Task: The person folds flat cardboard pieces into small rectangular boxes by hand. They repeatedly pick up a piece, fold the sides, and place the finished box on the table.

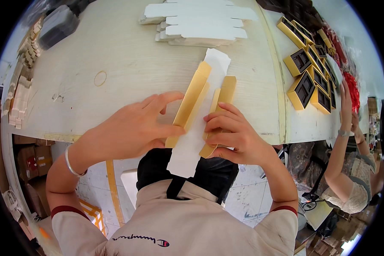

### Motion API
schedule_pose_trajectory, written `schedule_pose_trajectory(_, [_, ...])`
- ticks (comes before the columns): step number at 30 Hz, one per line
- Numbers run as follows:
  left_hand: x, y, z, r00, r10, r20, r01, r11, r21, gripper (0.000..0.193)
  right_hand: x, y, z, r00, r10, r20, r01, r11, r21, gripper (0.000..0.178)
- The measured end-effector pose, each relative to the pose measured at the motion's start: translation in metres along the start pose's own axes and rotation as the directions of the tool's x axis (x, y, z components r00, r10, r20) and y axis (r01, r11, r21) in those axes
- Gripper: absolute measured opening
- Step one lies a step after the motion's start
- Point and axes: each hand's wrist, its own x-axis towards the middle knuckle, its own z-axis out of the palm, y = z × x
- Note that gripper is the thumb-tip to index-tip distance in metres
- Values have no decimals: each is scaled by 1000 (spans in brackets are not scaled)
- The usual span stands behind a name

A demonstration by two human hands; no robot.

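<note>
A long carton blank (185,149), white on its inner face and gold on its folded-up sides, lies partly folded over the table's near edge, its lower end above my lap. My left hand (143,123) holds the left gold side panel (190,100), thumb and fingertips against it. On the other side, my right hand (239,134) has its fingers curled over the right gold panel (228,89), with the thumb lower down by its near end. Between the raised panels the white middle strip shows. The far end flap (217,59) lies flat on the table.
A stack of flat white carton blanks (205,21) lies at the table's far side. Several gold boxes with black inserts (303,89) stand at the right. More folded pieces (21,100) line the left edge. A co-worker's arm (339,149) reaches in at the far right.
</note>
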Motion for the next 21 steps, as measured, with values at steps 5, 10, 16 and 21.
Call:
schedule_pose_trajectory(5, [5, -6, 24, 972, 173, -158, -154, 980, 126, 21, 9, 1, 6, 999, -31, -27, 31, 999, -15, 18])
schedule_pose_trajectory(10, [8, 2, 49, 951, 6, -308, -41, 993, -107, 18, 18, -7, 10, 999, -37, -9, 36, 991, -127, 16])
schedule_pose_trajectory(16, [11, 14, 60, 925, -80, -372, 13, 984, -180, 13, 20, -15, 11, 1000, -6, -10, 4, 981, -195, 13])
schedule_pose_trajectory(21, [8, 15, 63, 905, -127, -406, 35, 973, -227, 14, 13, -20, 16, 998, -4, -56, -20, 911, -411, 14])
